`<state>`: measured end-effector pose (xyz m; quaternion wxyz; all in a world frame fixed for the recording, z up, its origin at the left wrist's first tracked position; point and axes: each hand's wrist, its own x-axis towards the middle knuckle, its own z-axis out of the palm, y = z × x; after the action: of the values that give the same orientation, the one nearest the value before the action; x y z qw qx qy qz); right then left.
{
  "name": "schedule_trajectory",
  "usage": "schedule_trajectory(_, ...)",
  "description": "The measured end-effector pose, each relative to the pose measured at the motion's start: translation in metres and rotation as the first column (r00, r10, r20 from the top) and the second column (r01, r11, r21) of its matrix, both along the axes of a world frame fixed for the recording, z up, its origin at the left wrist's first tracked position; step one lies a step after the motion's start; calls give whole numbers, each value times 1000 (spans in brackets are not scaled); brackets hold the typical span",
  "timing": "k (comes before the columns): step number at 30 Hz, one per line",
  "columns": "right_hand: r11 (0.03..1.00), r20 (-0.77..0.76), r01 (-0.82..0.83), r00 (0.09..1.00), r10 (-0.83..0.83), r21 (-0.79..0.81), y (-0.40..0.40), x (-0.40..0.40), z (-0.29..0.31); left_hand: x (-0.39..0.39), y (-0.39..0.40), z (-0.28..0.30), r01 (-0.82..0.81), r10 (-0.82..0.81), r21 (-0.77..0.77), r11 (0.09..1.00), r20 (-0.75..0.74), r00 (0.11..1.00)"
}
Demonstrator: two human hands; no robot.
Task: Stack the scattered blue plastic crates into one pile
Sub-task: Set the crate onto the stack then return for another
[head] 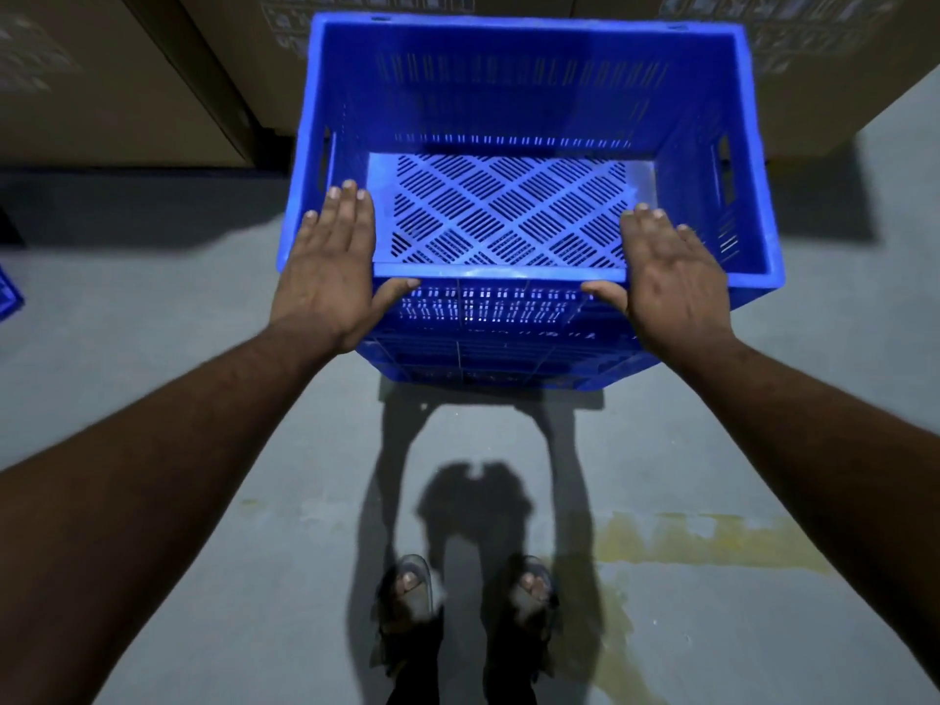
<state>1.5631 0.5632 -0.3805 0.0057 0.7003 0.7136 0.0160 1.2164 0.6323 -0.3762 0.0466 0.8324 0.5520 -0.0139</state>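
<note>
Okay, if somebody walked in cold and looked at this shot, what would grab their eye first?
The bright blue crate in the upper middle, seen from above with its slotted floor showing, sitting on a pile of more blue crates. Next, the left hand and right hand, fingers straight, at the near rim's two corners with thumbs on the outer wall. Below, the person's sandalled feet stand on the grey floor.

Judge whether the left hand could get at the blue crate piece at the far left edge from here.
Probably not: the left hand rests on the top crate, and open floor separates it from that piece.
</note>
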Motion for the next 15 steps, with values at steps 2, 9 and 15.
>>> schedule_trajectory(2, 1000, -6, 1, 1000, 0, 20, -3, -1, 0, 1, 3, -1, -15, 16, 10, 1000, -15, 1000)
schedule_trajectory(9, 999, -25, -44, 999, 44, -3, 8, 0, 3, -2, 7, 0, -28, 30, 31, 999, -51, 998)
schedule_trajectory(15, 995, 15, -84, 996, 84, 61, -10, -3, 1, -8, 18, 3, 30, -29, 14, 999, -86, 996)
